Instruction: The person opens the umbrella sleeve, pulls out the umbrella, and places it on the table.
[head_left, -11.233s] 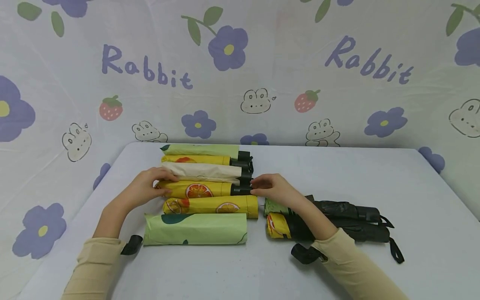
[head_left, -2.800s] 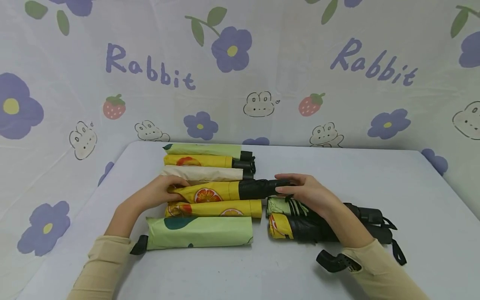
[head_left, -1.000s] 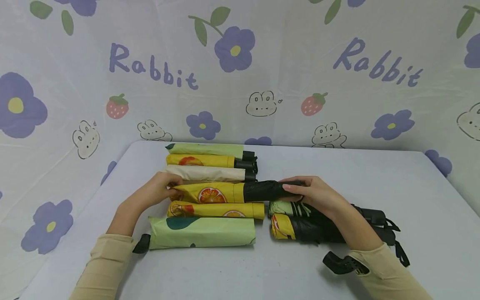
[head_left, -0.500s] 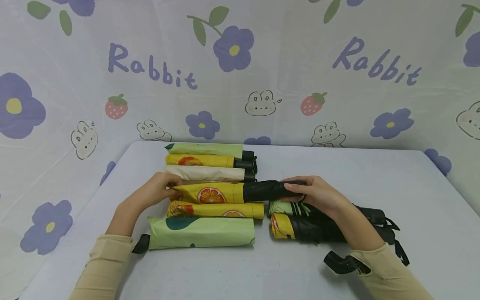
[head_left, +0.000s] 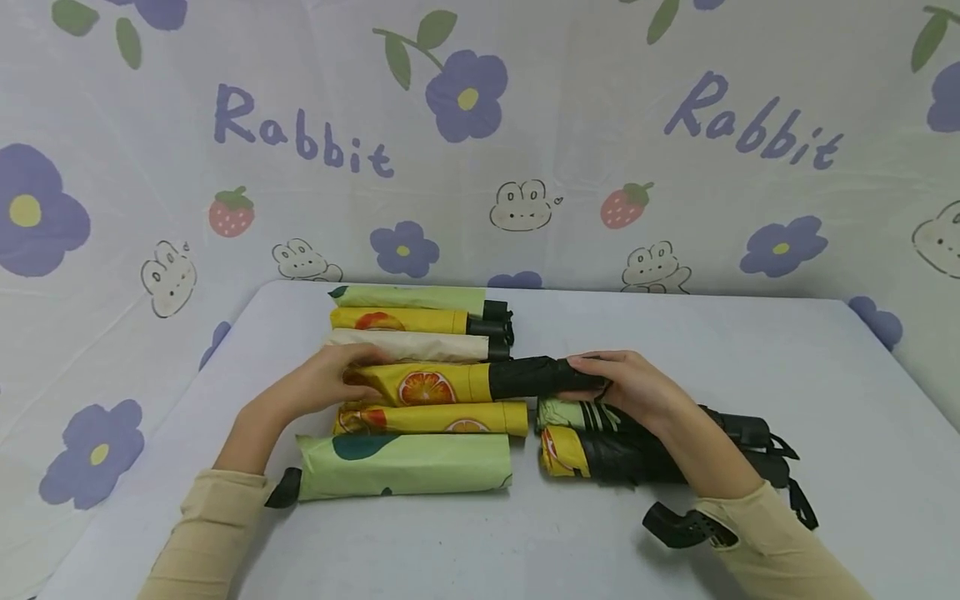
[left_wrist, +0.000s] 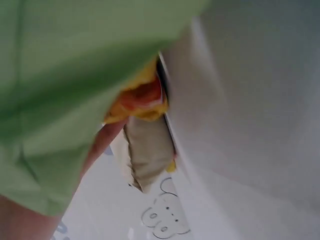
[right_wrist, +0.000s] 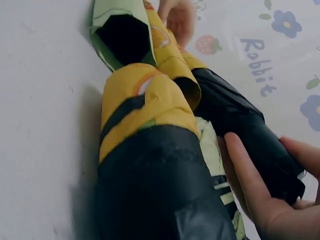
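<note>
A black folded umbrella (head_left: 528,377) sticks well out of its yellow sleeve (head_left: 450,385), which is printed with an orange slice. My left hand (head_left: 318,383) grips the sleeve's left end between thumb and fingers. Around the umbrella's right end, my right hand (head_left: 637,383) has its thumb and fingers; that end shows between them in the right wrist view, where the umbrella (right_wrist: 235,105) slants past the thumb and fingers. Just in front lies a yellow sleeve (head_left: 495,419), hollow at its right end, and nearer still a green sleeve (head_left: 435,467).
Behind lie a cream sleeved umbrella (head_left: 420,345), a yellow one (head_left: 405,319) and a green one (head_left: 412,297), handles to the right. Under my right forearm are a green-and-black bare umbrella (head_left: 577,414) and a yellow-and-black one (head_left: 622,457). A patterned curtain (head_left: 570,125) hangs behind the table.
Eleven seconds ago only the black handle showed; since then the umbrella has slid rightward out of its sleeve. In the last half second my left fingers shifted farther along the sleeve and my right grip changed slightly.
</note>
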